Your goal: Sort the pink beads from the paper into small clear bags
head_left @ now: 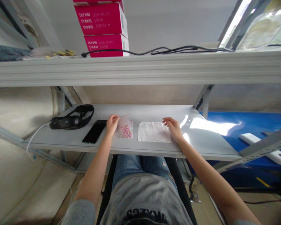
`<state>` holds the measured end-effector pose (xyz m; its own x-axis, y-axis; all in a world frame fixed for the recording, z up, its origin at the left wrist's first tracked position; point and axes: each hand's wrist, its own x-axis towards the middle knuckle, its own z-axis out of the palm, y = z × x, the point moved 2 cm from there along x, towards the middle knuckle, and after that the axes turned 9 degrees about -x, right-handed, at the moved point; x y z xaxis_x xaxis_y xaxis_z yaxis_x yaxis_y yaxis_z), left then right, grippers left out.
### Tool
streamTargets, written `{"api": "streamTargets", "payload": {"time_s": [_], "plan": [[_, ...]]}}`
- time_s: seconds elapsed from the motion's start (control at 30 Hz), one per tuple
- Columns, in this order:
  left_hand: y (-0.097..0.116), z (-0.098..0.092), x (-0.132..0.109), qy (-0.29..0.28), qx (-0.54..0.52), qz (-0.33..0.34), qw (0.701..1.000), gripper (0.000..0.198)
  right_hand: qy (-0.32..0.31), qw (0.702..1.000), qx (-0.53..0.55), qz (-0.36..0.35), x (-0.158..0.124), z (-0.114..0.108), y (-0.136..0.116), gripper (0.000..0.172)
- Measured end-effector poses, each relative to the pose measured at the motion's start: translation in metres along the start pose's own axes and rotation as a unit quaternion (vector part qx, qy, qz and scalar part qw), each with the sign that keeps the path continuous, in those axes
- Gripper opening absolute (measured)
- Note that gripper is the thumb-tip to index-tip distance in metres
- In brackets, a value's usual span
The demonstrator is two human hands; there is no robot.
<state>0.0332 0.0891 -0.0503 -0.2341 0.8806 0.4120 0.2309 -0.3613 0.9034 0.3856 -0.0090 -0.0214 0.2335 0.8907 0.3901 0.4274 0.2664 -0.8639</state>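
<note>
My left hand (112, 122) is closed, its thumb and forefinger pinching the upper left edge of a small clear zip bag (124, 120). Pink beads (126, 132) are gathered in the lower part of that bag, which lies on the grey shelf top (133, 147). A flat, creased white tissue (154, 132) lies to the right of the bag. Over its right edge rests my right hand (174, 127), fingers apart and pointing left, holding nothing. Whether its fingertips touch the tissue I cannot tell.
Left of my left hand lie a black phone (95, 131) and a black headset-like device (72, 120) with a white cable. Above runs a metal shelf beam (140, 72), carrying pink boxes (103, 20) and a black cable (164, 50). A white device (264, 147) sits on a blue surface at right.
</note>
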Motion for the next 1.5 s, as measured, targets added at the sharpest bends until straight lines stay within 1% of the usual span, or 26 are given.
{"api": "streamTargets", "payload": {"time_s": [0.07, 0.13, 0.2, 0.27, 0.33, 0.4, 0.5, 0.6, 0.67, 0.73, 0.8, 0.83, 0.9, 0.97, 1.07, 1.17, 1.3, 1.4, 1.5], "plan": [[0.0, 0.0, 0.0, -0.001, 0.0, 0.0, 1.0, 0.02, 0.061, 0.988, 0.127, 0.061, 0.004, -0.006, 0.004, 0.015], [0.0, 0.0, 0.0, -0.001, 0.0, -0.001, 1.0, 0.019, 0.102, 0.964, 0.225, 0.104, 0.006, -0.01, 0.007, 0.012], [-0.001, 0.0, 0.0, -0.002, 0.001, -0.002, 1.0, 0.019, 0.113, 0.945, 0.278, 0.131, 0.008, -0.012, 0.008, 0.019], [-0.001, 0.0, 0.001, -0.002, 0.001, -0.002, 1.0, 0.019, 0.106, 0.935, 0.303, 0.151, 0.009, -0.013, 0.009, 0.025], [-0.001, 0.0, 0.0, -0.002, 0.001, -0.002, 1.0, 0.019, 0.109, 0.925, 0.323, 0.168, 0.009, -0.014, 0.01, 0.027], [0.0, 0.0, 0.0, -0.002, 0.0, -0.003, 1.0, 0.019, 0.118, 0.917, 0.336, 0.182, 0.008, -0.016, 0.013, 0.024], [0.002, 0.0, -0.001, -0.002, 0.0, -0.003, 1.0, 0.019, 0.122, 0.917, 0.329, 0.187, 0.007, -0.016, 0.015, 0.013], [0.003, 0.0, -0.002, -0.002, 0.001, -0.004, 1.0, 0.018, 0.121, 0.917, 0.33, 0.186, 0.006, -0.015, 0.015, 0.026], [0.002, 0.0, -0.001, -0.003, 0.001, -0.004, 1.0, 0.019, 0.121, 0.912, 0.342, 0.189, 0.005, -0.015, 0.013, 0.03], [0.001, 0.0, -0.001, -0.003, 0.001, -0.004, 1.0, 0.019, 0.107, 0.909, 0.353, 0.194, 0.005, -0.015, 0.011, 0.027], [0.0, 0.0, 0.0, -0.003, 0.003, -0.005, 1.0, 0.019, 0.081, 0.908, 0.362, 0.197, 0.005, -0.016, 0.007, 0.017], [-0.001, -0.001, 0.0, -0.003, 0.003, -0.004, 1.0, 0.018, 0.065, 0.908, 0.364, 0.197, 0.006, -0.017, 0.006, 0.017], [-0.002, -0.001, 0.0, -0.004, 0.004, -0.002, 1.0, 0.018, 0.036, 0.912, 0.358, 0.197, 0.006, -0.017, 0.004, 0.034], [-0.003, -0.001, 0.0, -0.004, 0.005, 0.0, 1.0, 0.018, 0.023, 0.919, 0.342, 0.195, 0.007, -0.016, 0.004, 0.049], [-0.003, -0.001, -0.001, -0.003, 0.006, 0.001, 1.0, 0.019, 0.031, 0.928, 0.319, 0.191, 0.007, -0.013, 0.009, 0.059], [-0.003, -0.001, 0.0, -0.003, 0.005, 0.0, 1.0, 0.02, 0.035, 0.93, 0.317, 0.182, 0.009, -0.011, 0.016, 0.061], [-0.003, -0.001, 0.0, -0.003, 0.0, -0.002, 1.0, 0.018, 0.04, 0.922, 0.344, 0.173, 0.01, -0.016, 0.023, 0.06], [-0.002, 0.0, -0.001, -0.001, 0.001, -0.001, 1.0, 0.017, 0.036, 0.912, 0.38, 0.153, 0.01, -0.021, 0.021, 0.059], [-0.002, 0.0, -0.001, -0.003, 0.004, 0.0, 1.0, 0.018, 0.012, 0.898, 0.419, 0.133, 0.009, -0.022, 0.014, 0.055]]}}
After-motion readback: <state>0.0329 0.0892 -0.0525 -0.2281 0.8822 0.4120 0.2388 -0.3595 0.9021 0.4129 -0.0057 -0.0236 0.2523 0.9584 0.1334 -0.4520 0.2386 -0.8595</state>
